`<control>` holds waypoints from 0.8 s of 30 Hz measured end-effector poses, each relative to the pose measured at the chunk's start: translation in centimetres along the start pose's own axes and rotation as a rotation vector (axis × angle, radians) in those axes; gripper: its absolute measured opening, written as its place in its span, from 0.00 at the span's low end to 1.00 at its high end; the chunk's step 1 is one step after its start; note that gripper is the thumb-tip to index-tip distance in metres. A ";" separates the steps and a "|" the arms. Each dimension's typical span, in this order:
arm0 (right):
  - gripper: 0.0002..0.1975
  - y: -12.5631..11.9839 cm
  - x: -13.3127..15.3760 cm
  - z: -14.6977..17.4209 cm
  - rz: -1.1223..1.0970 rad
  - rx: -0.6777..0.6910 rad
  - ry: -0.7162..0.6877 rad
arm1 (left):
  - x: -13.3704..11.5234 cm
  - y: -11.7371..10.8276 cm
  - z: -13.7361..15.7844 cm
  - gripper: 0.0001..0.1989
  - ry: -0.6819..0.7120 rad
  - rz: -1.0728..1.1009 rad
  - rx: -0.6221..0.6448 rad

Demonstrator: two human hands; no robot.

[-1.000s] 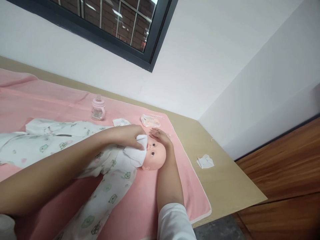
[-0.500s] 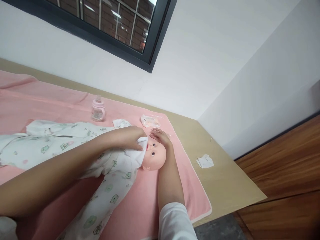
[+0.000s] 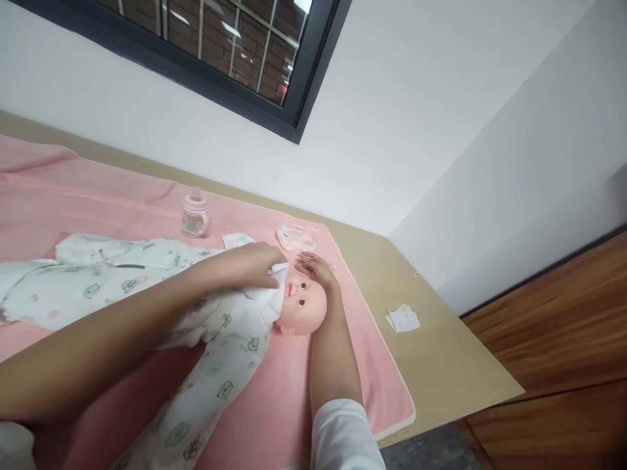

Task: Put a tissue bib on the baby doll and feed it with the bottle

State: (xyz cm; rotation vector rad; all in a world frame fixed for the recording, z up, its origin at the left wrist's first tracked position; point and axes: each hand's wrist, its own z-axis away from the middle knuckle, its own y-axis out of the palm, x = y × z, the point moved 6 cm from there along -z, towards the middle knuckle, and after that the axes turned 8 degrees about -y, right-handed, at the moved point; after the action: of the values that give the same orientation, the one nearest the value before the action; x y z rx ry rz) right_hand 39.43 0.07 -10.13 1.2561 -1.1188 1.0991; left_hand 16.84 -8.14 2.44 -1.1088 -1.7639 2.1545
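A baby doll (image 3: 307, 316) lies on its back, its head toward the right, dressed in a white outfit (image 3: 230, 320) with green animal prints. My left hand (image 3: 257, 264) reaches across its chest. Between that thumb and fingers is the edge of a white cloth (image 3: 278, 275), just below the doll's mouth; whether it is part of the outfit I cannot tell. My right hand (image 3: 316, 267) rests along the far side of the doll's head, forearm curving round the crown. Its fingers are extended and loosely apart, holding nothing I can see.
A pink baby bottle (image 3: 194, 215) stands on the pink blanket (image 3: 274, 398) beyond the doll. Near my right hand lies a clear plastic packet (image 3: 295, 238). A crumpled white tissue (image 3: 403, 318) is on the tan tabletop (image 3: 441, 365). Behind are a wall and window.
The white cloth in my left hand has drawn back slightly from the doll's mouth, so more of the lips shows. My right hand stays beside the head.
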 end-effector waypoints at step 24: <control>0.14 -0.2 -0.1 0.0 -0.006 -0.006 -0.009 | -0.9 -0.1 -0.4 0.07 0.142 -0.027 -0.153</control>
State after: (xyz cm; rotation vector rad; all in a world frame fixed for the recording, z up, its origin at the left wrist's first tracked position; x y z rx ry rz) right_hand 39.62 0.07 -10.25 1.2600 -1.1239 1.0852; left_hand 17.72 -8.25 2.86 -1.2309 -1.8927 1.9007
